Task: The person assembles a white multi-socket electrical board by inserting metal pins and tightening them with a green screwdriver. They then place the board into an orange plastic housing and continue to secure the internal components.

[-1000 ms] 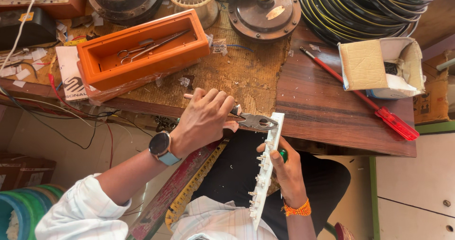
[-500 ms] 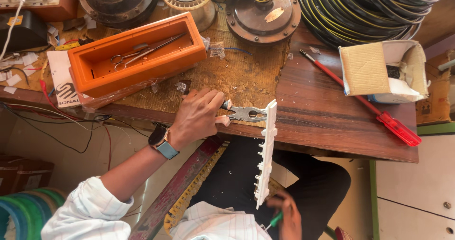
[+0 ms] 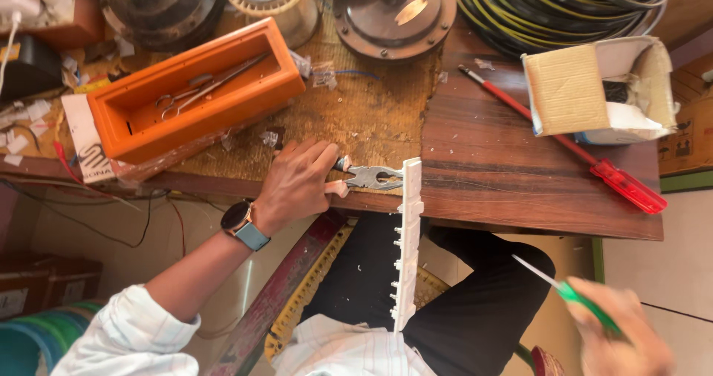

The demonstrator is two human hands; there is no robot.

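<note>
Gripping: left hand (image 3: 297, 185) closed around pliers (image 3: 375, 176), which bite white strip (image 3: 407, 242).
Right hand (image 3: 620, 342): fist closed on green screwdriver (image 3: 568, 294), near right.
Far: orange tray (image 3: 194, 90), red screwdriver (image 3: 564, 140), cardboard box (image 3: 594, 86).

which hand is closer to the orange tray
Left. The left hand grips pliers at the table edge, just below and right of the orange tray. The right hand, holding a green-handled screwdriver, is far off at lower right.
</note>
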